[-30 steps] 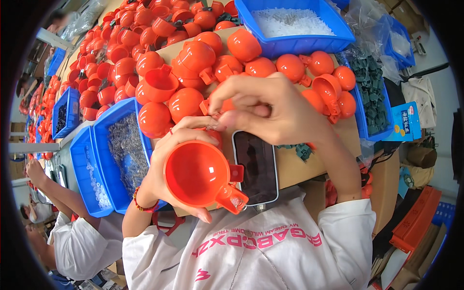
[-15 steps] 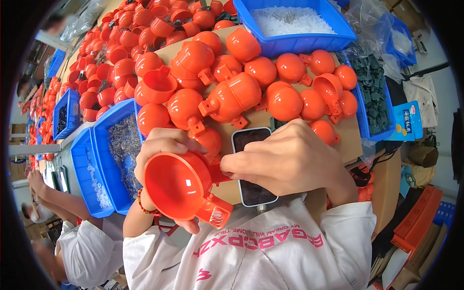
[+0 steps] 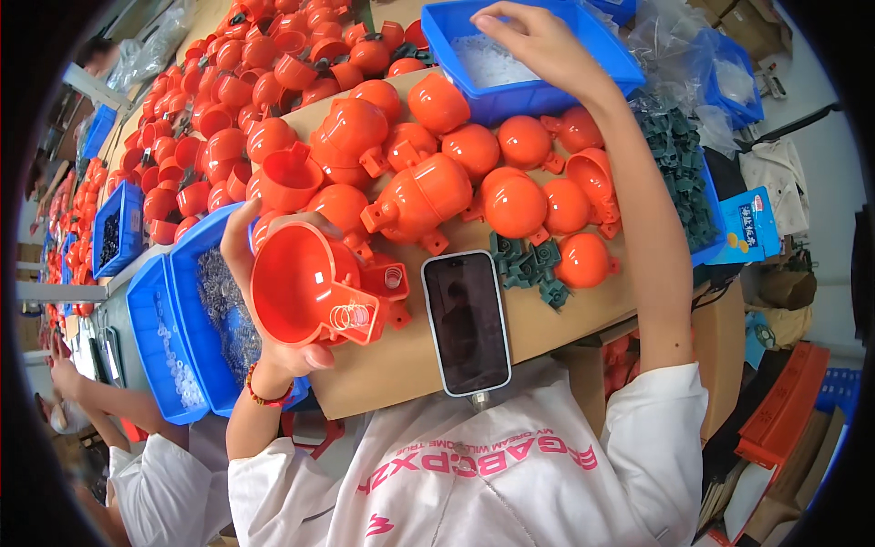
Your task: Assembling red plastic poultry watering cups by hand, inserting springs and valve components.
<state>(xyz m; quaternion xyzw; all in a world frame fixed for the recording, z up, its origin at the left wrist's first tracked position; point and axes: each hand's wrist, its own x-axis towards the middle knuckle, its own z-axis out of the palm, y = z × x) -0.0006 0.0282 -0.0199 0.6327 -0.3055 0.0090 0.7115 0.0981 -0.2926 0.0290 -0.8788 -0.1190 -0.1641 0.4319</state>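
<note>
My left hand [image 3: 305, 356] grips a glossy orange-red plastic cup [image 3: 292, 278], its round mouth facing up. A small metal coil spring [image 3: 350, 316] sits in the cup's side neck. Behind it, partly hidden, is a second orange-red piece with another spring [image 3: 393, 277] in its neck; it appears to be in the same hand. My right arm stretches far forward, and my right hand [image 3: 533, 41] hovers over the blue bin [image 3: 533, 102] of small white plastic parts [image 3: 492, 62]. Its fingers are partly extended, with nothing visible in them.
A phone [image 3: 467, 319] with a dark screen lies on the cardboard. Dark green clips [image 3: 529, 266] lie beside it, with more in a bin [image 3: 715, 205] at right. Orange-red cups [image 3: 424, 202] are heaped beyond. Left, blue bins hold springs [image 3: 223, 301] and white rings [image 3: 187, 383]. Another person's arm [image 3: 114, 410] is far left.
My right hand has left the cup and moved forward to the white-parts bin. My left hand has tilted the cup and shifted slightly left and up. Phone and green clips are now uncovered.
</note>
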